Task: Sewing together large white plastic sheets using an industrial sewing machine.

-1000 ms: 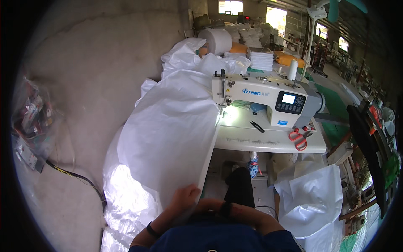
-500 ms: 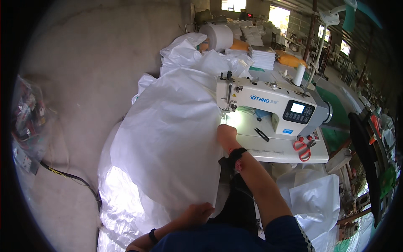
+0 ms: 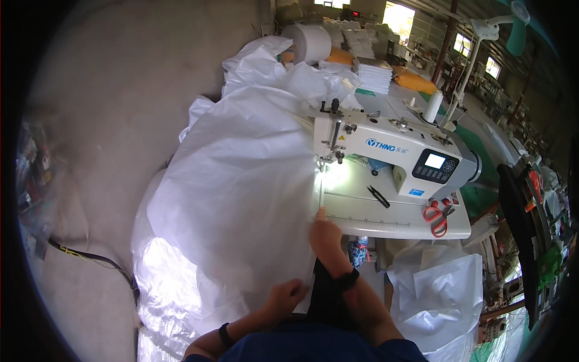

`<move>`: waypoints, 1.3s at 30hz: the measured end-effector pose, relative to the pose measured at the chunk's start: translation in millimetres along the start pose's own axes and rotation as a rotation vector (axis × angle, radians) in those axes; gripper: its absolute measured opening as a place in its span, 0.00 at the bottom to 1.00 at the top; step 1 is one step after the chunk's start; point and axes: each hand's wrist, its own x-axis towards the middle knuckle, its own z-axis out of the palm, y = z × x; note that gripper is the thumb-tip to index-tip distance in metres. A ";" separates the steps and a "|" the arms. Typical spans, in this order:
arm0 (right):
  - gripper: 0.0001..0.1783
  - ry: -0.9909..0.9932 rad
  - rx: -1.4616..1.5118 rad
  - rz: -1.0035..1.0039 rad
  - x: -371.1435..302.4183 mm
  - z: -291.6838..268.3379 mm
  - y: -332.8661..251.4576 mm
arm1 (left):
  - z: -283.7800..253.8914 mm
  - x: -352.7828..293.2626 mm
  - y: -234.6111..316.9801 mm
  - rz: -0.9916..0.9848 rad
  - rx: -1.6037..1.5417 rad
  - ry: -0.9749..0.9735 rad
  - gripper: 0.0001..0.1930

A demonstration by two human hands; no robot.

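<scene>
A large, slightly shiny white plastic-like sheet [image 3: 235, 175] drapes over the left of the sewing machine [image 3: 386, 148], its right edge running under the lit needle area. My right hand [image 3: 326, 236] is at that edge, just in front of the machine's bed; its fingers are closed on the sheet, a fingertip pointing toward the needle. Nearer my body, my left hand [image 3: 286, 300] lies on the sheet by the same edge, fingers curled in on a bit of it. Its fingertips are partly hidden.
Black thread snips [image 3: 378, 196] and red-handled scissors [image 3: 436, 218] lie on the machine bed at right. A white thread cone [image 3: 432, 106] stands behind. More white sheeting [image 3: 435, 292] hangs below the table. A black cable [image 3: 96, 256] runs along the floor at left.
My right hand has drawn back along the sheet's edge, from beside the needle to the front of the bed. My left hand has shifted slightly away from my body. The view has tilted a little.
</scene>
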 end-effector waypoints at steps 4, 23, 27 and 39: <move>0.33 -0.030 0.088 0.004 4.6 0.5 -1.9 | 3.9 21.7 -8.6 0.084 -0.115 0.087 0.13; 0.37 -0.138 0.453 0.120 -6.9 -4.6 -4.3 | -5.4 95.2 -2.0 -0.132 -0.450 -0.074 0.16; 0.39 -0.107 0.354 0.083 -6.4 -5.7 -5.6 | -21.8 76.2 5.1 0.304 0.588 0.241 0.17; 0.31 -0.105 0.150 0.065 10.2 -9.6 -5.6 | -152.7 139.5 -75.2 0.362 0.948 0.653 0.32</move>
